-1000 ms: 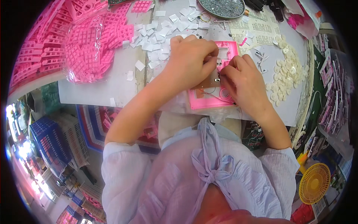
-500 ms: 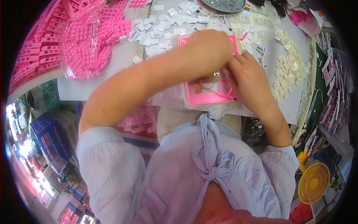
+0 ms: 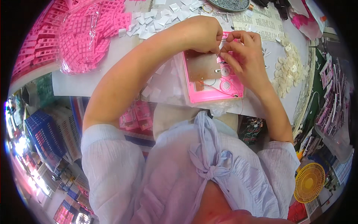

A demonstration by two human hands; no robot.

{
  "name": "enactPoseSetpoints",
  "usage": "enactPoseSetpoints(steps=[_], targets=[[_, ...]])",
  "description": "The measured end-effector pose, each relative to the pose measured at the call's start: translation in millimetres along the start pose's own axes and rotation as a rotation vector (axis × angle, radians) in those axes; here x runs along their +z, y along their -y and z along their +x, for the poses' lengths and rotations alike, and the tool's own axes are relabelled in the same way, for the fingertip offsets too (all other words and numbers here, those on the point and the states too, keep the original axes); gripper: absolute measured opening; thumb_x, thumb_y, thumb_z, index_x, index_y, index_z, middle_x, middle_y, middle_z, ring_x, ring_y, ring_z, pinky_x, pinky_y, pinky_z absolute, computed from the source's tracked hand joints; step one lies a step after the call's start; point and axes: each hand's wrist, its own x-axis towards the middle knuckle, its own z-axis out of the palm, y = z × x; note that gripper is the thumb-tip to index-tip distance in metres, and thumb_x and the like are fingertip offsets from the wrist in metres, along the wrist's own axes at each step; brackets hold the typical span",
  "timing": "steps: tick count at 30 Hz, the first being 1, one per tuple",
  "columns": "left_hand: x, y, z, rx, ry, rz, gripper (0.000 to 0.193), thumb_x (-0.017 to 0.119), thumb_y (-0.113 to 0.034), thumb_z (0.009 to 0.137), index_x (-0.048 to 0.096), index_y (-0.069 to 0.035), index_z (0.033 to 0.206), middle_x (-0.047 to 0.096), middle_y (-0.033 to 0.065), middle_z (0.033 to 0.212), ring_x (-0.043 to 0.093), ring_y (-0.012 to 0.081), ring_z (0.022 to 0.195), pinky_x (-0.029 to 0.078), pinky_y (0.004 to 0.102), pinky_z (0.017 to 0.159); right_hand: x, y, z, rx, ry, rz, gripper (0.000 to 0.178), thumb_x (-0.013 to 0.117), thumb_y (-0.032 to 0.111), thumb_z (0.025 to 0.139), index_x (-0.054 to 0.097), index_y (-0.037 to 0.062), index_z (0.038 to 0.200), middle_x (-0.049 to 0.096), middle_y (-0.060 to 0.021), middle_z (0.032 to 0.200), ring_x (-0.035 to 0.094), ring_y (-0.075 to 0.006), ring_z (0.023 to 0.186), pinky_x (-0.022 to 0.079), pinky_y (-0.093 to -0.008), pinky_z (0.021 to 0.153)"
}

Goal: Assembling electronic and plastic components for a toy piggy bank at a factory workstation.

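Observation:
A pink plastic case lies on the table in front of me, with a brownish-grey flat board set in its left part. Thin red wire runs across the case to its lower right corner. Over the case's far half, my left hand is closed, its fingertips pinched down at the board's upper right corner. My right hand meets it from the right, thumb and forefinger pressed together beside the left fingertips. Whatever sits between the fingers is too small to make out.
Pink plastic parts in clear bags pile up at the left. White paper squares scatter beyond the case, near a dish of small metal pieces. Cream discs heap at the right. A yellow basket stands lower right.
My left hand has drawn back from across the case toward the upper left, uncovering the board. My right hand has risen, its fingertips now meeting the left ones.

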Motion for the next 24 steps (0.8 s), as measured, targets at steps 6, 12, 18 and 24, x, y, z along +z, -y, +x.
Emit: enactPoseSetpoints(steps=[6, 12, 18, 24], targets=[[4.0, 0.6, -1.5, 0.04, -0.028, 0.038, 0.009, 0.071, -0.012, 0.079, 0.068, -0.004, 0.078, 0.067, 0.0059, 0.067, 0.064, 0.0159, 0.062, 0.051, 0.0332, 0.058, -25.1, -12.3, 7.9, -0.348, 0.227, -0.064, 0.019, 0.078, 0.011, 0.072, 0.074, 0.0097, 0.092, 0.066, -0.002, 0.103, 0.058, -0.0268, 0.097, 0.054, -0.0389, 0.081], [5.8, 4.7, -3.1, 0.096, -0.074, 0.147, 0.009, 0.067, -0.012, 0.083, 0.07, -0.004, 0.085, 0.07, 0.0105, 0.075, 0.068, 0.0259, 0.068, 0.053, 0.0387, 0.063, -31.8, -9.8, 9.9, -0.366, 0.315, -0.093, 0.025, 0.077, 0.01, 0.072, 0.076, 0.0119, 0.097, 0.065, -0.0009, 0.104, 0.059, -0.0239, 0.097, 0.056, -0.0353, 0.079], [20.0, 4.2, -8.3, 0.18, -0.129, 0.449, 0.015, 0.061, -0.013, 0.086, 0.071, -0.003, 0.091, 0.072, 0.0171, 0.089, 0.07, 0.0362, 0.087, 0.055, 0.0457, 0.075, -32.8, -19.4, 16.4, -0.291, 0.394, 0.057, 0.027, 0.076, 0.006, 0.074, 0.077, 0.0122, 0.101, 0.065, -0.0022, 0.106, 0.058, -0.0256, 0.099, 0.055, -0.0356, 0.079], [25.0, 0.7, -13.0, 0.225, -0.129, 0.487, 0.016, 0.06, -0.013, 0.088, 0.07, -0.002, 0.095, 0.072, 0.0174, 0.089, 0.071, 0.0356, 0.087, 0.056, 0.046, 0.076, -14.3, -4.9, -4.9, -0.228, 0.182, -0.001, 0.027, 0.075, 0.009, 0.077, 0.074, 0.0066, 0.104, 0.064, -0.0064, 0.103, 0.057, -0.0273, 0.097, 0.052, -0.0381, 0.079]])
